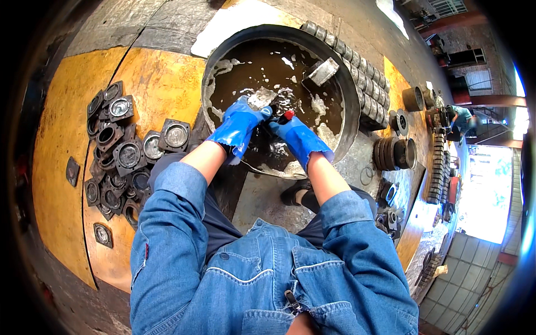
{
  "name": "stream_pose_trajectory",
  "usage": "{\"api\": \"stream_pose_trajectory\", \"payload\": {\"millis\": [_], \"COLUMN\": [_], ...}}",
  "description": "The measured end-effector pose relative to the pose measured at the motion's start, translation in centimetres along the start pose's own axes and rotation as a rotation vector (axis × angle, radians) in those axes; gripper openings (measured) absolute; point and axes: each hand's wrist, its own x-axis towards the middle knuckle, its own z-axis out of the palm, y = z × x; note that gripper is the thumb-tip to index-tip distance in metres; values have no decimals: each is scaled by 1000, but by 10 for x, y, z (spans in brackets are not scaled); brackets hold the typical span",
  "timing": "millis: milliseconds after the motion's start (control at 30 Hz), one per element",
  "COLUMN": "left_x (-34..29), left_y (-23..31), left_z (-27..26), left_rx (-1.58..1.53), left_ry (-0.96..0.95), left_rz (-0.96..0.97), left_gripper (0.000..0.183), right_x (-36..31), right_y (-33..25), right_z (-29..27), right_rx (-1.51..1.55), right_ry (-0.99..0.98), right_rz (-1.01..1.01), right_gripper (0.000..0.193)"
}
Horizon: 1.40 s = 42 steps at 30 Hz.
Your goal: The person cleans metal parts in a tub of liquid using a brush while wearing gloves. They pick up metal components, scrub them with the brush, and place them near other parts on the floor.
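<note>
Both my hands wear blue rubber gloves and meet over a round metal tub (353, 111) of brown, foamy liquid (251, 70). My left hand (241, 124) is closed around a grey, blocky piece (261, 98) with a pale, wet top; its underside is hidden. Close beside it, my right hand (298, 137) is closed on a dark object with a red end (287, 115); its kind does not show. A pale rectangular block (324, 71) rests tilted in the liquid near the tub's right wall.
On yellow boards at left lies a heap of square-flanged metal parts (128, 155). Ribbed metal cylinders (357, 72) stand in rows along the tub's right side. Further right are metal rings (393, 153) and a hollow cylinder (413, 99). Another person (461, 120) is far off at right.
</note>
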Motion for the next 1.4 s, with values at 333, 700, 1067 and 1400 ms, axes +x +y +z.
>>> {"api": "stream_pose_trajectory", "payload": {"millis": [333, 700, 1067, 1400], "left_x": [3, 24, 7, -11], "left_y": [-5, -28, -10, 7], "left_z": [1, 15, 9, 4], "left_rx": [-68, 4, -29, 162], "left_ry": [-37, 49, 14, 29], "left_rz": [35, 65, 54, -76], "left_gripper": [109, 104, 98, 109], "right_x": [-39, -30, -16, -31], "right_y": [-68, -46, -6, -49], "right_z": [-19, 12, 15, -27], "right_rx": [-147, -751, -214, 22], "right_ry": [-111, 210, 305, -160], "right_rz": [24, -139, -11, 99], "right_gripper": [30, 45, 32, 27]}}
